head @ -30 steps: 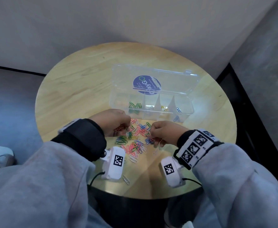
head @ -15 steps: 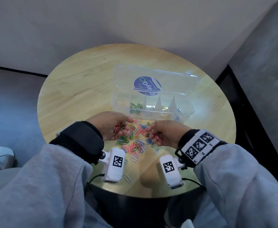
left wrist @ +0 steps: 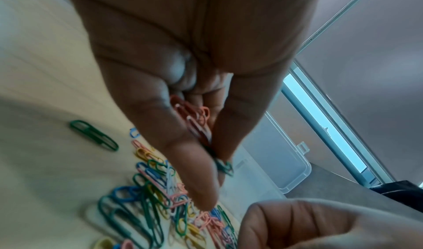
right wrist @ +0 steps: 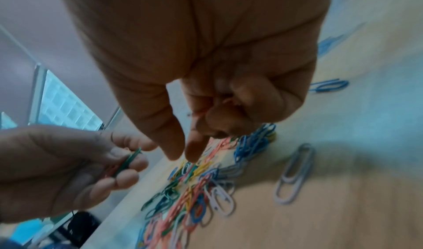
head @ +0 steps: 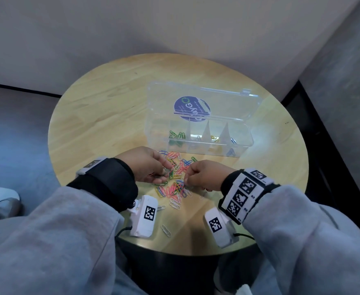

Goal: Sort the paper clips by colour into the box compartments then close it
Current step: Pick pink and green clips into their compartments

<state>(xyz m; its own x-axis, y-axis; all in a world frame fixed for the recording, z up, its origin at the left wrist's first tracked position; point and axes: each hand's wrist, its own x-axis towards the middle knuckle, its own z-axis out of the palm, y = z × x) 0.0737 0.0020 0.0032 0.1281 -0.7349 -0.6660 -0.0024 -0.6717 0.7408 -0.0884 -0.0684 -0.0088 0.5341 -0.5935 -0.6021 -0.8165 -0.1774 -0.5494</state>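
Pinching green clip (right wrist: 128,161) — left hand (head: 147,165), long axis upright-tilted

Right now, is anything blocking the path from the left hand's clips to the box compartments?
Nothing visible. The left hand holds pink clips just before the box; its lid stands open, and only loose clips lie on the table between.

Mixed clips (head: 175,184) piled by open box (head: 198,143).
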